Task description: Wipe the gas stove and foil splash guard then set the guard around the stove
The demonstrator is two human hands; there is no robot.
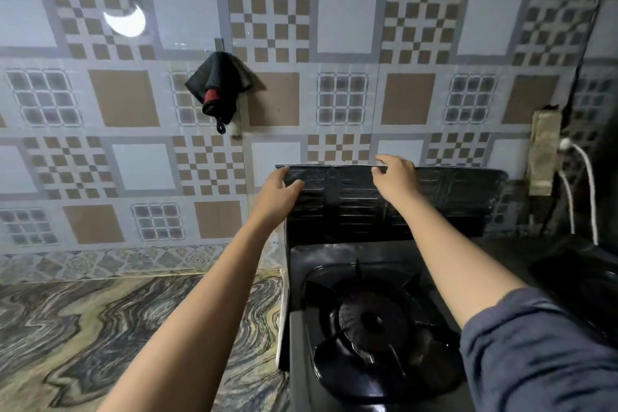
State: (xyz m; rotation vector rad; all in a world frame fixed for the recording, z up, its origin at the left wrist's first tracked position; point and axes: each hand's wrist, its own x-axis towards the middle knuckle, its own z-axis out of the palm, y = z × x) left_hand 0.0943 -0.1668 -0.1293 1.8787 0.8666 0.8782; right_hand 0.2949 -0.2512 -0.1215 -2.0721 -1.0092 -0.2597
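The dark foil splash guard (361,204) stands upright behind the black gas stove (374,321), against the tiled wall. A side panel of the guard runs down the stove's left edge. My left hand (279,192) grips the guard's upper left corner, fingers over the fold. My right hand (394,174) pinches the top edge near the middle, thumb in front. The stove's burner and pan support sit below my forearms. The guard's right part lies in shadow.
A dark cloth with a red patch (217,87) hangs on a wall hook. A marbled countertop (100,328) lies left of the stove. A taped wall socket (543,157) with white cables (588,184) sits at the right, above a dark object (582,281).
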